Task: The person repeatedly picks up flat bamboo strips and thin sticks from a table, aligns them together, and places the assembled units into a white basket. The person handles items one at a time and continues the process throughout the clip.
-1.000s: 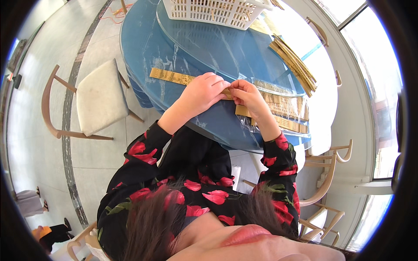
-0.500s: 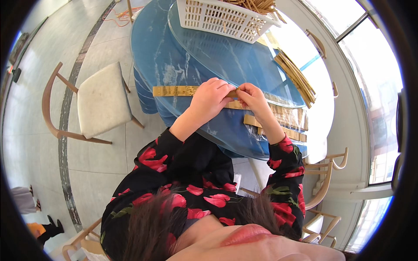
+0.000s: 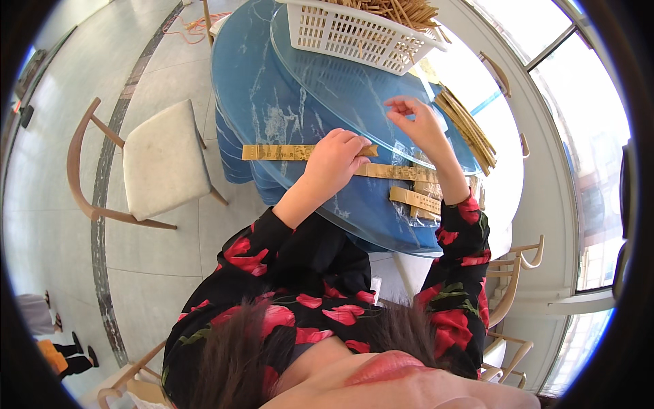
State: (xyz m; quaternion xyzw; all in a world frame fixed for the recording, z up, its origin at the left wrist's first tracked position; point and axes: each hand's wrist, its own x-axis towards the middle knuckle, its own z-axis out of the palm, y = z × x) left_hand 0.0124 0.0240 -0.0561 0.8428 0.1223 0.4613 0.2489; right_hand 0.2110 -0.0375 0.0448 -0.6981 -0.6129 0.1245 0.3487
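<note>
My left hand [image 3: 332, 162] is closed around a long, flat gold paper sleeve [image 3: 276, 152] printed with dark marks. The sleeve sticks out on both sides of the hand, above the blue table [image 3: 262, 82]. My right hand [image 3: 419, 124] is raised over the table, its fingers bent and the thumb apart, with nothing visible in it. Below it lie another long gold sleeve [image 3: 387, 172] and a shorter-looking gold strip [image 3: 414, 198], with clear plastic around them. My right forearm hides part of this pile.
A white slotted basket [image 3: 340, 35] full of thin brown sticks [image 3: 398, 12] stands at the far side on a raised round glass plate. Long brown sticks [image 3: 466, 129] lie together at the right. Wooden chairs, one with a pale seat [image 3: 163, 160], stand around the table.
My right hand has let go of the gold sleeve's right end and lifted away, up and to the right. My left hand keeps its hold on the sleeve.
</note>
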